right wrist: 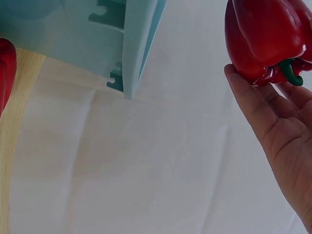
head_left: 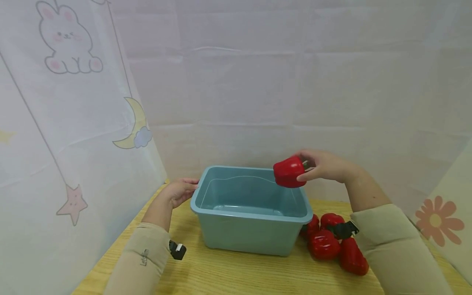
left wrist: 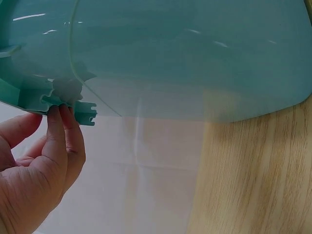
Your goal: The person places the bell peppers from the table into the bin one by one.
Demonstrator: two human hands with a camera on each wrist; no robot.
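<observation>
I am holding a red pepper point(head_left: 289, 172) in my right hand point(head_left: 324, 166). My fingers are curling around its stem end, and the pepper is hanging in the air, just above the far right corner of the blue bin point(head_left: 250, 241). My left hand point(head_left: 178, 191) is touching the bin's left rim with its fingers mostly straight. In the left wrist view, my fingertips point(left wrist: 61, 117) are pressing up against the ribbed edge under the rim. The two hands are well apart, one on each side of the bin.

To do this part well, I think I should be keeping the left hand steady on the rim so the bin is not sliding. I should be bringing the pepper over the middle of the bin, low down, before letting my fingers loosen. The pepper looks smooth and shiny, so it may be slippery, and a drop from high up could make it bounce out.

From the pepper, the bin's middle is at about 8 o'clock. My left hand is at 9 o'clock from the bin. More red peppers point(head_left: 333, 246) are lying on the wooden table point(head_left: 236, 274) at about 4 o'clock from the bin, just beside its right wall and under my right arm. The bin looks empty inside.
</observation>
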